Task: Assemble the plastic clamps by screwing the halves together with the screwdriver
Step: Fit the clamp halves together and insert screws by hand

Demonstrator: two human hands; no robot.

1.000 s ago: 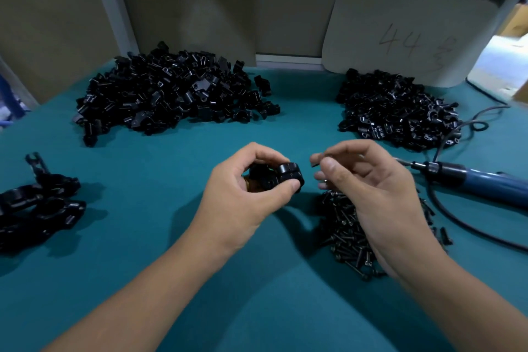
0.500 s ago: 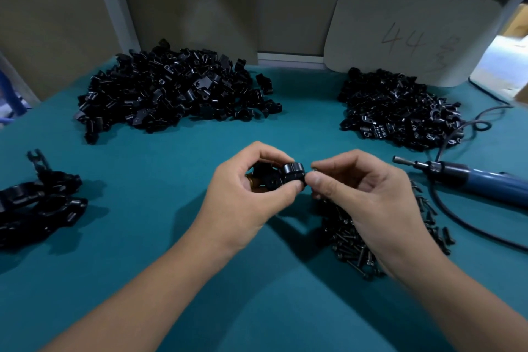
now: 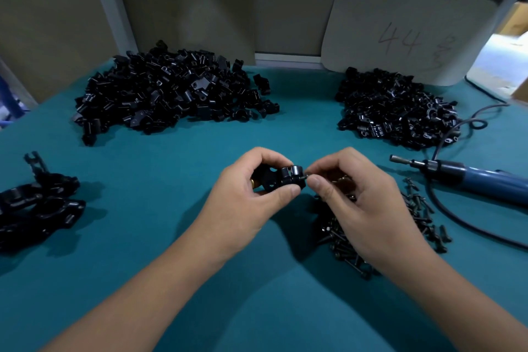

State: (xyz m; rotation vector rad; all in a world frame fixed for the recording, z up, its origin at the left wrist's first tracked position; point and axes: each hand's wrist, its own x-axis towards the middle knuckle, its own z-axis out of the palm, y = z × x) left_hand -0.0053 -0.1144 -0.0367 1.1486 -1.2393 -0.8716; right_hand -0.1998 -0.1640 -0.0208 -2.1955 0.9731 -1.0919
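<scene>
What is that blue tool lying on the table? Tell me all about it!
It's an electric screwdriver with a blue handle, a black collar and a thin metal tip pointing left. It lies flat on the green table, to the right of the hands, and no hand touches it. A black cord curls away from it. Loose black screws lie beside it.

Clamp-half piles (image 3: pixel 174 94) (image 3: pixel 397 111) behind hands; screws (image 3: pixel 423 208) front right; screwdriver (image 3: pixel 468 180) far right.

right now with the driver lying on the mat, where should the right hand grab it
Grip the blue handle of the screwdriver, coming from above. It lies flat, bit pointing left toward the clamp, the cord trailing off right, so the thick barrel is the free, graspable part.
</scene>
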